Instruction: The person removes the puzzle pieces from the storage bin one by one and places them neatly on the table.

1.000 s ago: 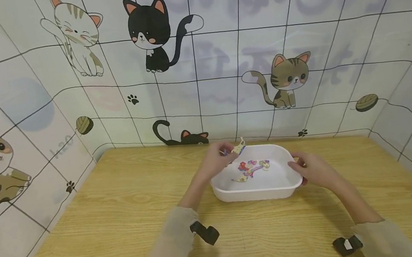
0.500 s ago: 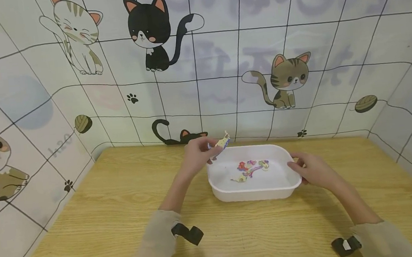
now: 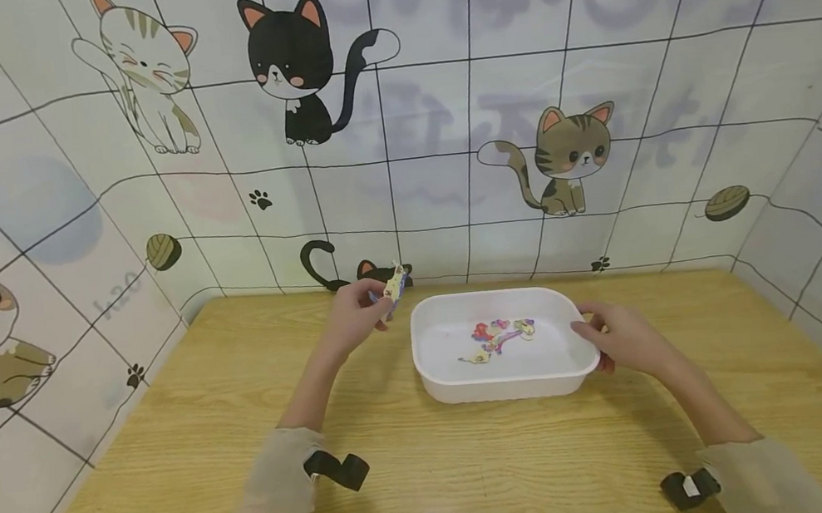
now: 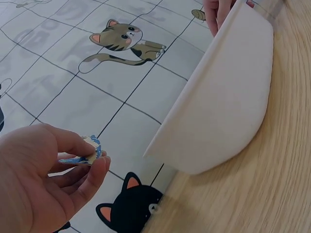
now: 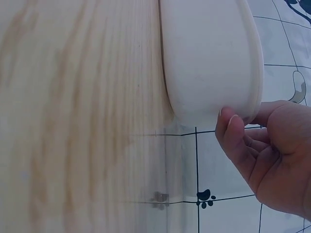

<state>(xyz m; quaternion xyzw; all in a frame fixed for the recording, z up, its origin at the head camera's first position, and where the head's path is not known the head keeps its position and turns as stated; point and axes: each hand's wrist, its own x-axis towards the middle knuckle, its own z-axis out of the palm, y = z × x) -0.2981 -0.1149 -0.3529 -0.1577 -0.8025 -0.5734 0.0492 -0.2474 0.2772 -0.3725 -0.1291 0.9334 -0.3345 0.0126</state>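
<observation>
My left hand (image 3: 357,319) pinches a small flat cut-out (image 3: 395,286), pale yellow with a blue edge, between thumb and fingers. It is held in the air to the left of a white plastic tub (image 3: 503,389), apart from its rim. In the left wrist view the cut-out (image 4: 92,149) shows blue and cream between the fingertips. At the tub's right end, my right hand (image 3: 624,338) grips the rim, thumb on top and fingers beneath. Several colourful cut-outs (image 3: 481,332), red, purple and yellow, lie flat on the tub's floor, partly overlapping.
The tub stands on a light wood-grain table (image 3: 418,465). A white sheet printed with grid lines and cartoon cats (image 3: 293,68) rises behind the table and along both sides. Black straps with small modules (image 3: 337,470) sit on both sleeves.
My left hand has carried the cut-out from above the tub's left rim outward to the left. The right hand and the tub have stayed in place.
</observation>
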